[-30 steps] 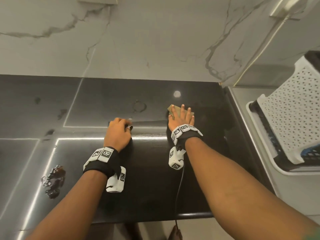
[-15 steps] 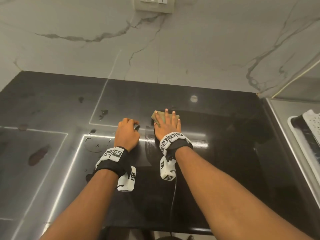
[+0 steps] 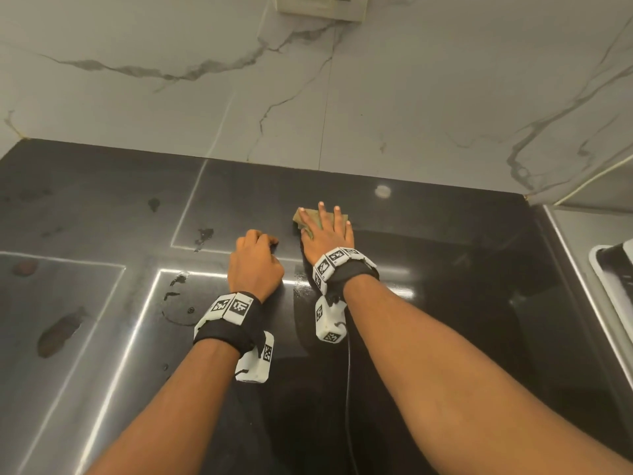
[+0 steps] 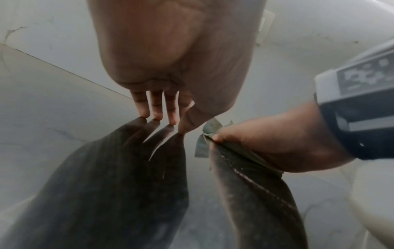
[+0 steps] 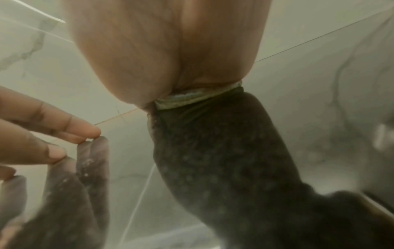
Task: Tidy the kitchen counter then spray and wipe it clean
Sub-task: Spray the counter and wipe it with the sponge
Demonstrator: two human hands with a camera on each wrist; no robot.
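On the black counter lies a greenish-brown cloth, mid-counter and close to the wall. My right hand lies flat on it with fingers spread straight, pressing it down. The cloth's edge shows under the palm in the right wrist view. My left hand stands just left of it, propped on its fingertips on the bare counter and holding nothing. The left wrist view shows the cloth's corner sticking out by my right hand.
Wet patches and stains mark the counter's left part, with smaller spots nearer my hands. A marble wall with a socket rises behind. A steel drainboard with a white rack lies at the right.
My right hand has slid the cloth leftward along the counter, closer to my left hand. The left hand has stayed in place. My head has turned left.
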